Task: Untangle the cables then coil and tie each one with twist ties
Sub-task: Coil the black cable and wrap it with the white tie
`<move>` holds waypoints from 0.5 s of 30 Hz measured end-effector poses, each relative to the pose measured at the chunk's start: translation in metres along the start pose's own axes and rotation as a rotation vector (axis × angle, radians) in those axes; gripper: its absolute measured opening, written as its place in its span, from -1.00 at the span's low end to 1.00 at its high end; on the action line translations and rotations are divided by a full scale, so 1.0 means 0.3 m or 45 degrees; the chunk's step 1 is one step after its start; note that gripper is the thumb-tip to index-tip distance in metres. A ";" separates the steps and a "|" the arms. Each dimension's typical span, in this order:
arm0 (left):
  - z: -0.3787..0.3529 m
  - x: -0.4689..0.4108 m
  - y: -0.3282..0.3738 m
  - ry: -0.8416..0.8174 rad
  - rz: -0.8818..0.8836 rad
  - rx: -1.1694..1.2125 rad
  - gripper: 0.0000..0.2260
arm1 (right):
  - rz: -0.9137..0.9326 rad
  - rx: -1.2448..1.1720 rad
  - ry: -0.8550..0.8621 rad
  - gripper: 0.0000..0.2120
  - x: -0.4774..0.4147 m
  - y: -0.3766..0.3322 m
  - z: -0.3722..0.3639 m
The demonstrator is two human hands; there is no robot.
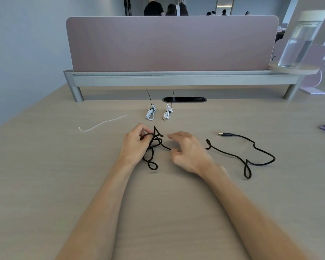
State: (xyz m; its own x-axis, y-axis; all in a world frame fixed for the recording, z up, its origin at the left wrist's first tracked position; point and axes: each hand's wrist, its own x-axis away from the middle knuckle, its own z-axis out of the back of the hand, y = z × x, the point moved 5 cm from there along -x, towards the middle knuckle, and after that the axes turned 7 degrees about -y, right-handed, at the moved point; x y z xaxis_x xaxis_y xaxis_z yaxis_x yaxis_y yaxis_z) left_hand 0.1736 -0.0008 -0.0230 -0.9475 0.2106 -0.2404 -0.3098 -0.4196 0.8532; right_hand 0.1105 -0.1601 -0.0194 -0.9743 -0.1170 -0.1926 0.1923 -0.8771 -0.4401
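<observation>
Two bare forearms [109,199] reached up from the bottom edge across the worktop [45,175], ending in the left grip [137,142] and the right grip [188,152] side by side. The left grip was clenched on the knotted end of the black cable [225,152], finger and thumb pinching a strand while more loops hung down to the worktop just beside the wrist. From that snarl the cable ran rightwards and vanished under the right grip. It came out beyond it and wandered in loose bends to its USB plug [224,134], well off to the right. So the cable's long axis lay left to right across the person, with the free length and plug on the right grip's side and the tangle in the left. The right grip's fingers were loosely curled and blurred; I could not tell whether they pinched the strand or merely hovered over it. Opening the knot would probably mean drawing slack towards the right. Farther back lay two white cables [150,114], already coiled and tied, and a loose white tie [101,123] to the left.
</observation>
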 end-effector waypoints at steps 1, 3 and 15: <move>-0.006 -0.001 0.001 -0.002 0.014 0.009 -0.94 | 0.009 -0.059 -0.022 -0.60 -0.006 -0.015 -0.021; -0.013 -0.003 0.005 0.005 0.070 0.105 -0.93 | 0.065 -0.086 0.028 -0.78 -0.014 -0.027 -0.043; 0.002 -0.002 -0.012 0.017 0.232 0.399 -0.85 | 0.026 0.157 0.085 -0.80 -0.016 -0.015 -0.024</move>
State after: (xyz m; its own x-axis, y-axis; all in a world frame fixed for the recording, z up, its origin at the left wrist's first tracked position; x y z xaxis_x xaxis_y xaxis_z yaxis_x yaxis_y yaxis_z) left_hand 0.1753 0.0012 -0.0255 -0.9866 0.1446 -0.0759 -0.0987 -0.1578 0.9825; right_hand 0.1153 -0.1523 -0.0227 -0.9595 -0.1079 -0.2602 0.1922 -0.9260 -0.3248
